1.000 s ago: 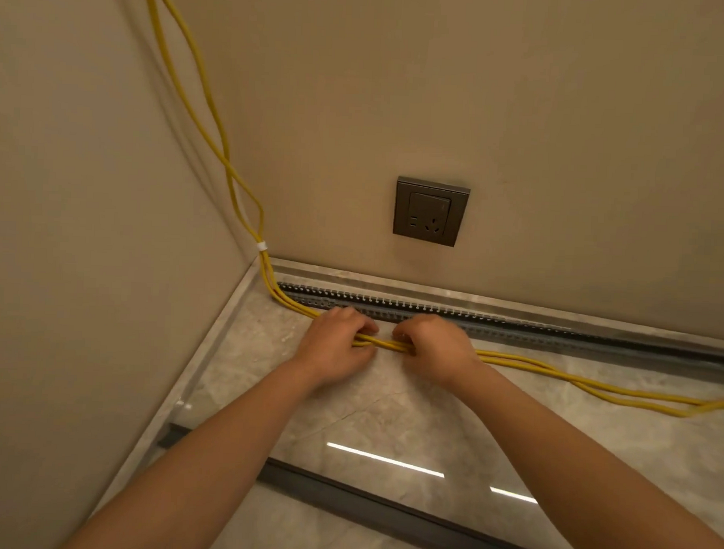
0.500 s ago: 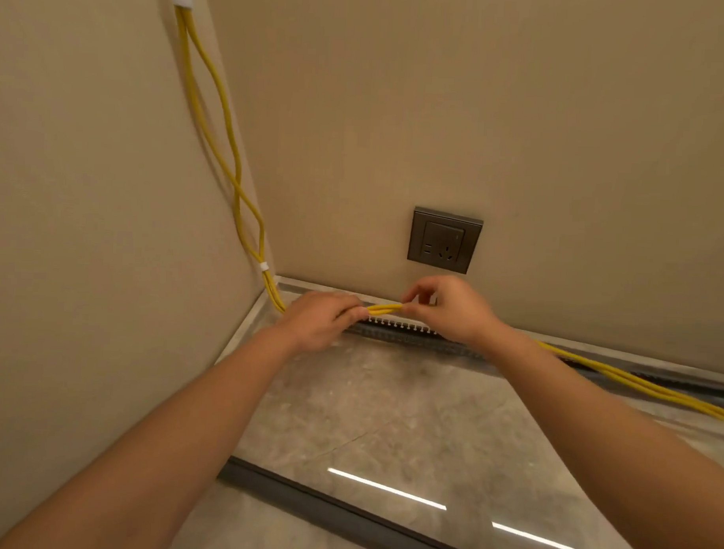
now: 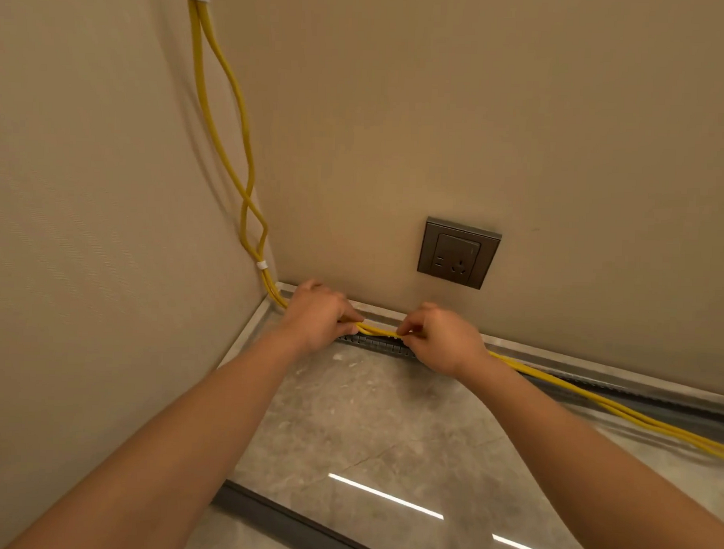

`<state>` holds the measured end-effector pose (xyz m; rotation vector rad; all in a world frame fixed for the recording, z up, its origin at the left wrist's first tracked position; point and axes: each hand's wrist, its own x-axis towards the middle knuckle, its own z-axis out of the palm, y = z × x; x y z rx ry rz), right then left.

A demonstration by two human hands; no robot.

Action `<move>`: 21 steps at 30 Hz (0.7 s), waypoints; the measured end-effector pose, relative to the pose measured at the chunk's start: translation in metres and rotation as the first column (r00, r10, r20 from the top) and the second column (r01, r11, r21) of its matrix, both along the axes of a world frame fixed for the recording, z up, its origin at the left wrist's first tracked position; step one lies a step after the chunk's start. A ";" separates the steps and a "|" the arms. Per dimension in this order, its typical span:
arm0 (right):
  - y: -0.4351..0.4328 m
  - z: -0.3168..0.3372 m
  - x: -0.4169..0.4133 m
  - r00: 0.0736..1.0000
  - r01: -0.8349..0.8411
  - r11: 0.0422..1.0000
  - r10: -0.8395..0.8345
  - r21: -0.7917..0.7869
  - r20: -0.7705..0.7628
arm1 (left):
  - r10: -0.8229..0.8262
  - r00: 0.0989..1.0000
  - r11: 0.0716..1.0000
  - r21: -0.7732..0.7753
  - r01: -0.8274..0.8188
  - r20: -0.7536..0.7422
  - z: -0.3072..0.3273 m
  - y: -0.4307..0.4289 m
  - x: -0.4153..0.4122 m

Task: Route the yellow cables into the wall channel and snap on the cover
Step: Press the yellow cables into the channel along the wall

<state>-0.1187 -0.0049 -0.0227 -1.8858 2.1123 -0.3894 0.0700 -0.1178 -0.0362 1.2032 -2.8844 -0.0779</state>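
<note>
Since the earlier frame both hands have shifted apart along the bundle. Nearest, a dark grey strip (image 3: 294, 518) lies on the grey marble floor (image 3: 367, 430). Farther, the left hand (image 3: 316, 316) and right hand (image 3: 442, 338) each pinch the yellow cables (image 3: 377, 330) in closed fingers, just above the slotted dark grey wall channel (image 3: 384, 344). Beyond, the cables climb the left corner past a white tie (image 3: 261, 265); a grey wall socket (image 3: 458, 253) sits to the right.

Grey wall socket (image 3: 458, 253) set low on the beige back wall (image 3: 481, 114), plain beige side wall (image 3: 87, 223) meeting it at the corner, polished grey marble floor (image 3: 367, 430), dark strip (image 3: 286, 518) crossing its near edge
</note>
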 end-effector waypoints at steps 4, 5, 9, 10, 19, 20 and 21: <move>-0.005 -0.008 -0.001 1.000 -0.006 1.000 0.006 0.023 -0.013 | 0.054 0.990 0.997 -0.039 -0.059 -0.127 -0.013 0.007 0.000; -0.007 -0.009 -0.001 1.000 -0.011 0.999 0.011 0.032 -0.020 | 0.076 0.983 0.996 -0.024 -0.081 -0.168 -0.016 0.008 0.000; -0.010 -0.011 -0.003 0.998 -0.029 0.998 0.032 0.048 -0.056 | 0.102 0.972 0.994 0.048 -0.094 -0.211 -0.025 0.011 0.000; -0.010 -0.012 -0.003 0.997 -0.030 0.998 0.034 0.057 -0.066 | 0.096 0.968 0.995 0.053 -0.086 -0.230 -0.026 0.013 0.002; -0.014 -0.020 0.011 0.978 -0.052 0.993 0.072 0.105 -0.194 | 0.100 0.931 0.992 -0.038 -0.121 -0.352 -0.052 0.031 0.031; -0.015 -0.021 0.014 0.977 -0.052 0.993 0.071 0.103 -0.200 | 0.115 0.927 0.988 -0.056 -0.144 -0.358 -0.054 0.031 0.033; -0.015 -0.021 0.016 0.978 -0.046 0.994 0.066 0.100 -0.200 | 0.141 0.922 0.982 -0.065 -0.175 -0.360 -0.055 0.032 0.034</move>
